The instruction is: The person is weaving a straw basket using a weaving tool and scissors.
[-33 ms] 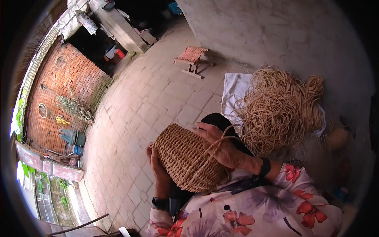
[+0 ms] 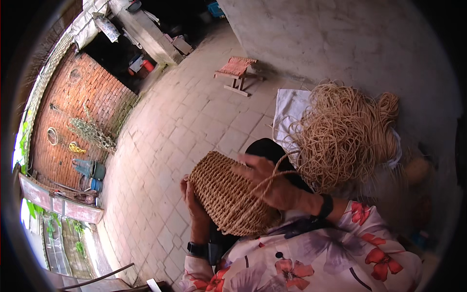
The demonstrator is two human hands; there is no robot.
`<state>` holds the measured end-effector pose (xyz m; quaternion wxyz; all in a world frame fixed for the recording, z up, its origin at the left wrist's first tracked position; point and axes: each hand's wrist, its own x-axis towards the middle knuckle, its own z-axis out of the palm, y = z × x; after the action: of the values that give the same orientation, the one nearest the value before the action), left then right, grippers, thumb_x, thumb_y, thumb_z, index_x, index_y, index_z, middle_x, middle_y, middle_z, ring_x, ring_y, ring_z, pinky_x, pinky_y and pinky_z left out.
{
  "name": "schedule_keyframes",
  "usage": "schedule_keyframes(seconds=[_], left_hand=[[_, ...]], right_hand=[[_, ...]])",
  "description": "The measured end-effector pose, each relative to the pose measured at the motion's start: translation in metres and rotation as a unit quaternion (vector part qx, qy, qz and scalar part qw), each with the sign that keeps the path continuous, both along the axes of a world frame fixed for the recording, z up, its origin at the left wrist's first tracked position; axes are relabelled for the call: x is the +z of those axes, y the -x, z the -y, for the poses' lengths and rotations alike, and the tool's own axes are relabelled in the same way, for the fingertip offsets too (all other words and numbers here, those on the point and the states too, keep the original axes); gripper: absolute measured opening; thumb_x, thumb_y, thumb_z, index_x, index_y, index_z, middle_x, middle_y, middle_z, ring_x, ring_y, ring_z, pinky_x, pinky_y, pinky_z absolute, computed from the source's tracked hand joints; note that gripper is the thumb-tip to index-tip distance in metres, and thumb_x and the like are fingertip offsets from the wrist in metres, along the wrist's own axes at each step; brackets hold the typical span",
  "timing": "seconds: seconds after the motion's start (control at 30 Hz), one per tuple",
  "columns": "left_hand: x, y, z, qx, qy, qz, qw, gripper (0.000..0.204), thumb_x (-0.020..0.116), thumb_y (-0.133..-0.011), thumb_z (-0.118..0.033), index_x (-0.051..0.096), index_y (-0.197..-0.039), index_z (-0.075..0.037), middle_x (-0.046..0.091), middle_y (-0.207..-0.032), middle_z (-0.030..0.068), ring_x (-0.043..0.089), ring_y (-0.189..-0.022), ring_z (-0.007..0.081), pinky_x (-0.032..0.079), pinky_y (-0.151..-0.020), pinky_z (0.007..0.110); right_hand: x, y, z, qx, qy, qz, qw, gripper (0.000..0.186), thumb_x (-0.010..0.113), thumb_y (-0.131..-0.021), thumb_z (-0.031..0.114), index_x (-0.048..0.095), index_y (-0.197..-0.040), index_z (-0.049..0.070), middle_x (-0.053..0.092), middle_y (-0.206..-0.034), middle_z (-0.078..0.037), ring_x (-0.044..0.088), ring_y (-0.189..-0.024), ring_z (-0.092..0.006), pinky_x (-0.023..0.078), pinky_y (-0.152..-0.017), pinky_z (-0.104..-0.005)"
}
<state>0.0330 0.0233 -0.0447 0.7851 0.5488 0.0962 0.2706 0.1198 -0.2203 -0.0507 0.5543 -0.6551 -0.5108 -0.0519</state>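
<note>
A woven basket of twisted tan cord (image 2: 228,194) rests tilted above my lap. My left hand (image 2: 192,199) grips its left side, fingers curled round the edge. My right hand (image 2: 270,182) is over the right part of the basket, its fingers blurred, with a loop of loose cord (image 2: 287,173) crossing it. I cannot make out whether those fingers hold the cord. Floral sleeves and a dark band on each wrist show below.
A large tangled pile of cord (image 2: 340,136) lies on white cloth (image 2: 287,104) to my right, beside a concrete wall (image 2: 340,39). A low folding stool (image 2: 236,68) stands ahead on paved floor (image 2: 170,121). A brick wall (image 2: 65,126) with hanging coils and buckets is at left.
The fingers of my right hand have shifted slightly leftward over the basket and are more blurred, and the cord loop has moved a little. My left hand stays in place.
</note>
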Motion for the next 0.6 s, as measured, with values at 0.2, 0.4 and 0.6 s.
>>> schedule_keyframes(seconds=[0.2,0.4,0.6], left_hand=[[-0.024,0.003,-0.017,0.033,-0.103,0.028,0.994,0.029,0.044,-0.107,-0.021,0.055,-0.12,0.002,0.047,-0.125,0.01,0.053,-0.112,0.0186,0.046,-0.097,0.033],[-0.005,0.002,-0.002,0.018,-0.067,0.015,0.997,0.025,0.046,-0.105,-0.024,0.052,-0.12,-0.005,0.053,-0.119,0.0106,0.057,-0.107,0.0199,0.049,-0.094,0.035],[0.001,0.005,0.004,0.026,-0.007,0.006,1.0,0.026,0.05,-0.103,-0.029,0.048,-0.12,-0.009,0.06,-0.11,0.0076,0.06,-0.102,0.0184,0.05,-0.091,0.034]], right_hand=[[0.016,-0.016,0.036,0.092,-0.094,-0.168,0.977,0.038,0.063,-0.095,0.02,0.061,-0.131,0.005,0.063,-0.123,-0.013,0.06,-0.119,-0.027,0.048,-0.101,-0.0372],[0.007,-0.029,0.038,0.046,-0.065,-0.11,0.991,0.024,0.061,-0.096,0.012,0.069,-0.119,0.011,0.059,-0.125,-0.011,0.057,-0.117,-0.0261,0.044,-0.104,-0.0347],[0.005,-0.03,0.054,0.134,-0.028,-0.171,0.976,0.03,0.058,-0.099,0.018,0.066,-0.125,0.005,0.056,-0.131,-0.015,0.053,-0.124,-0.0297,0.039,-0.107,-0.039]])
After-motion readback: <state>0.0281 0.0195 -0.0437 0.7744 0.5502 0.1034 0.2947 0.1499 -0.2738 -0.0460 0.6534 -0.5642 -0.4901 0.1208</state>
